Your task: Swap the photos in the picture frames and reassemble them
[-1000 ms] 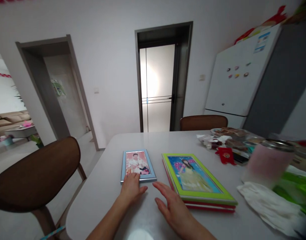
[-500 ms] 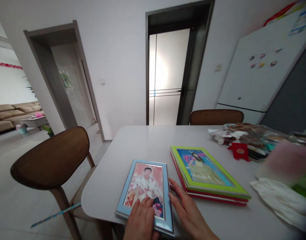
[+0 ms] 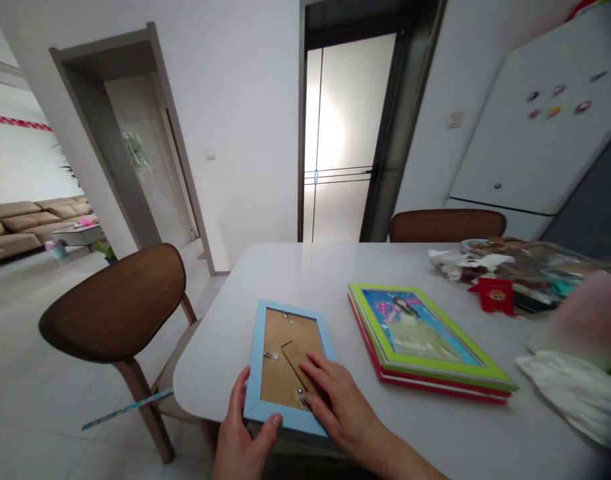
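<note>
A light blue picture frame (image 3: 254, 363) lies face down near the table's front edge, its brown backing board (image 3: 275, 380) showing. Small metal clips sit along the inner edges, and a thin slit crosses the board. My left hand (image 3: 242, 427) grips the near left corner, thumb at the front edge and a finger along the left side. Across the right part of the backing lies my right hand (image 3: 342, 407), fingers stretched out, with fingertips close to the nearest clip (image 3: 301, 398). The frame's picture side is hidden underneath.
To the right, a lime green picture frame (image 3: 480, 375) rests on red ones (image 3: 450, 387). Beyond are a red packet (image 3: 495, 295), plastic bags (image 3: 530, 260) and white cloth (image 3: 575, 393). A brown chair (image 3: 115, 303) stands left of the white table (image 3: 305, 273).
The blue picture frame has been turned over from picture side up to backing up. My left hand moved from its front to the corner; my right hand now lies on the backing.
</note>
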{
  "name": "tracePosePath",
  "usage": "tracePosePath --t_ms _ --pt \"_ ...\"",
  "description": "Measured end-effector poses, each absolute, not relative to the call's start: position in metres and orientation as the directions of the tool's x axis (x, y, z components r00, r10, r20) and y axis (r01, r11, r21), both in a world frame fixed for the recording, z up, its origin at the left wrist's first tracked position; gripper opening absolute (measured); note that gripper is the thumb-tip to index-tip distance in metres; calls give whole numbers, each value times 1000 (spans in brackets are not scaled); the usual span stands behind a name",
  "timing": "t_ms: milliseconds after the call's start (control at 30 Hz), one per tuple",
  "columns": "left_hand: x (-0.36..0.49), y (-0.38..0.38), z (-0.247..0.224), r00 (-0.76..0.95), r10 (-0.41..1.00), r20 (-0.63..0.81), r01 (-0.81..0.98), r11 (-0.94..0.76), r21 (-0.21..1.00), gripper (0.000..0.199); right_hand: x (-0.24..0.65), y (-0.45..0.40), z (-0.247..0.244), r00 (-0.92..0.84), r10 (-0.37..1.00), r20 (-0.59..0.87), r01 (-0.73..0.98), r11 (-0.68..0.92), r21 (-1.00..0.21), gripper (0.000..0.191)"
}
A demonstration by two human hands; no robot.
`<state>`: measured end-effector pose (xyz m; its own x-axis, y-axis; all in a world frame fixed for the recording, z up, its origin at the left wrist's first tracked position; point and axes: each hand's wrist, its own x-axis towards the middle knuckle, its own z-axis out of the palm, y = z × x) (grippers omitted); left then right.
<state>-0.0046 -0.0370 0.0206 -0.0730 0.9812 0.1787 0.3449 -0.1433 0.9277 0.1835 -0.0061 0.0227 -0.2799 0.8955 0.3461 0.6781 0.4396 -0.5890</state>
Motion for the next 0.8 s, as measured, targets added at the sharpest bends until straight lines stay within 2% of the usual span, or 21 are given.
tracePosePath --t_ms 233,367,433,533,667,800 --pt "-15 -37 -3 114 957 265 711 -265 651 57 186 -8 34 -348 911 220 787 411 -459 38" --pt "-18 -33 -10 225 912 345 799 -375 470 55 187 -8 36 -371 911 178 794 411 -448 37" --pt "-19 -32 -9 265 883 387 804 -424 417 54 189 -6 39 -386 909 156 787 413 -459 38" --pt "-18 -29 5 357 851 385 773 -501 390 51 190 -3 46 -450 880 152 744 464 -481 36" --pt "-11 -23 29 510 821 255 711 -570 412 41 187 4 49 -590 785 192 629 595 -500 20" --pt "-8 -21 36 512 834 206 703 -544 458 37 182 7 42 -573 774 270 598 620 -508 13"
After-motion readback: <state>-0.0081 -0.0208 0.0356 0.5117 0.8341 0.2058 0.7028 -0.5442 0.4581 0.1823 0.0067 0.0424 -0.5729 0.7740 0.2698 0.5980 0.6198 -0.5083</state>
